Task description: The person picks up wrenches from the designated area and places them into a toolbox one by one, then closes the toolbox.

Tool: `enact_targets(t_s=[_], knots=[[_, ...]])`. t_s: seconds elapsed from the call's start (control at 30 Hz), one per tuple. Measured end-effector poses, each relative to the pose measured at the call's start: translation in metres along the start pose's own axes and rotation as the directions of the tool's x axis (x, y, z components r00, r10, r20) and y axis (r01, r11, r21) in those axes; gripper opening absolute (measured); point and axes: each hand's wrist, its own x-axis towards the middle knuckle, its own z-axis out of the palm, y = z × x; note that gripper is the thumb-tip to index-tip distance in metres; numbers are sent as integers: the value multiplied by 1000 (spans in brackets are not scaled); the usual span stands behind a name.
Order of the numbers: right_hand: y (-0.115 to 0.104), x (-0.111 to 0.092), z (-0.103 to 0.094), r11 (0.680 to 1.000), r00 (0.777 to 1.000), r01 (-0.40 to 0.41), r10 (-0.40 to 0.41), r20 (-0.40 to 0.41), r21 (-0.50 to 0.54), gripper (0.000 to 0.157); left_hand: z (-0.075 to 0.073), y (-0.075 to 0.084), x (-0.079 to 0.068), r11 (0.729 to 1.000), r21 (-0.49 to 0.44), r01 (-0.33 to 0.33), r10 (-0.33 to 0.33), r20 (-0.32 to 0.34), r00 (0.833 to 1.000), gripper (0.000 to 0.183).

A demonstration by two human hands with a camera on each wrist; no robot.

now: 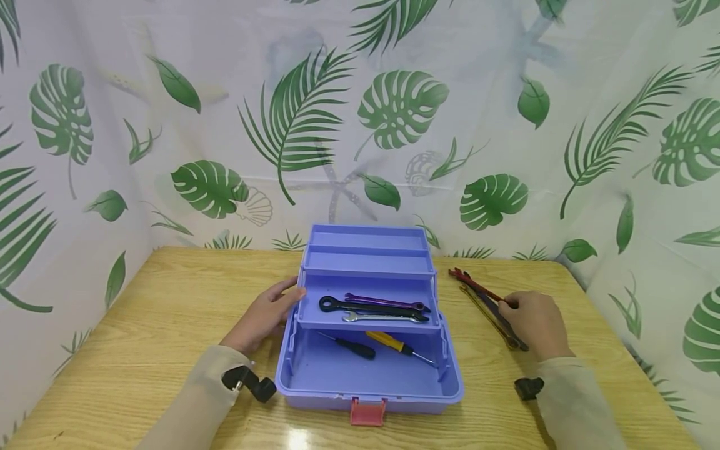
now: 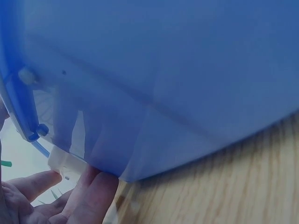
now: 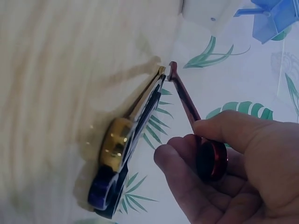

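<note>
A blue-purple toolbox (image 1: 368, 380) stands open, with its tiered trays raised at the back. My left hand (image 1: 269, 315) rests against its left side, the thumb at the tray edge; in the left wrist view, loosely spread fingers (image 2: 100, 196) touch the box low down. My right hand (image 1: 537, 325) pinches a red wrench (image 1: 478, 284), which is tilted up off the table in the right wrist view. Beside it lie a gold wrench (image 1: 488, 314) and dark wrenches (image 3: 103, 186), partly overlapping.
The raised tray holds a black ratchet wrench (image 1: 360, 306), a purple wrench (image 1: 388, 302) and a silver wrench (image 1: 382, 317). A black-handled screwdriver (image 1: 355, 348) and a yellow-handled screwdriver (image 1: 388, 341) lie in the bottom. A leaf-print curtain (image 1: 394, 187) hangs behind the wooden table (image 1: 185, 300).
</note>
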Motion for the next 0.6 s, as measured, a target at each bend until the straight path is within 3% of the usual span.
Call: enact_targets(t_s=[0.37,0.6], knots=[[-3,0,4,997,985,77,-75,-153,9,22,1,1,-1,1000,-3,-16,16,12,1000,75],[-8,2,5,985,937,172,-169,-306,-16,18,1,-1,0,1000,-1,-14,14,4,1000,75]])
